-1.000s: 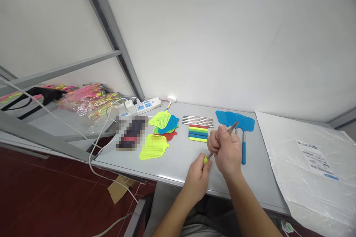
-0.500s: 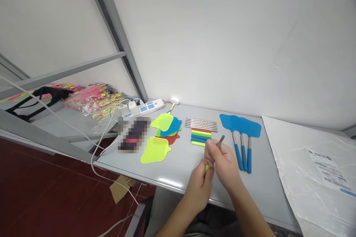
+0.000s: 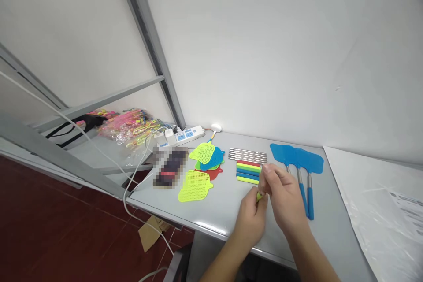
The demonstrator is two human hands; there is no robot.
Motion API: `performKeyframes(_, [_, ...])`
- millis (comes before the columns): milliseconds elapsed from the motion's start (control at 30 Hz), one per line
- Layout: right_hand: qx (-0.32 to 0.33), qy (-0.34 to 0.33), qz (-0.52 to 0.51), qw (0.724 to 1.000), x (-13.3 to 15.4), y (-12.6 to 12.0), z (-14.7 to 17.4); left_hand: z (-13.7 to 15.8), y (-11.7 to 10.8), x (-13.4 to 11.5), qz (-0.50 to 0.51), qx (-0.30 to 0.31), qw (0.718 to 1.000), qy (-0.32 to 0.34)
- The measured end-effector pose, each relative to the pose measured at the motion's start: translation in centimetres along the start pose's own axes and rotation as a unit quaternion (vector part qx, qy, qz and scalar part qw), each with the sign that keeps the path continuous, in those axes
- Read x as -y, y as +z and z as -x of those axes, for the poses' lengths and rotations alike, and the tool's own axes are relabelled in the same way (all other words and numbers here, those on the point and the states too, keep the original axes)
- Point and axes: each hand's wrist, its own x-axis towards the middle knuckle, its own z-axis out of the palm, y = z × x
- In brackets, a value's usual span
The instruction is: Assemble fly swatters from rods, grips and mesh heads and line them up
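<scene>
My left hand is closed around a yellow-green handle sleeve, whose upper end shows between thumb and fingers. Just above it, my right hand is pinched shut; the metal rod seen in it a moment earlier is now mostly hidden by the fingers. Beyond the hands lie a row of thin metal rods and a stack of coloured handle sleeves in red, green, blue and yellow. To the right, blue fly swatters with metal shafts and blue handles lie side by side, partly behind my right hand.
Loose swatter heads lie on the left: yellow-green, blue and red. Behind them is a power strip with cables. A white plastic package covers the right side. A grey metal frame rises at left.
The view has swung left, so everything on the table appears farther right and lower. My hands stay close together; the metal rod tip above my right hand no longer shows.
</scene>
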Motion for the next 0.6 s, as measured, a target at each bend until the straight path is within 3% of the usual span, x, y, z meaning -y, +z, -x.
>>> performKeyframes(233, [0.004,0.006,-0.019,1.0,-1.6,0.6,-0.4,0.0,-0.5,0.8,-0.031,-0.015,0.999,0.005])
performKeyframes(600, [-0.007,0.048,-0.063,0.997,-2.5,0.7,-1.5,-0.4,-0.5,0.7,-0.06,0.009,0.998,0.004])
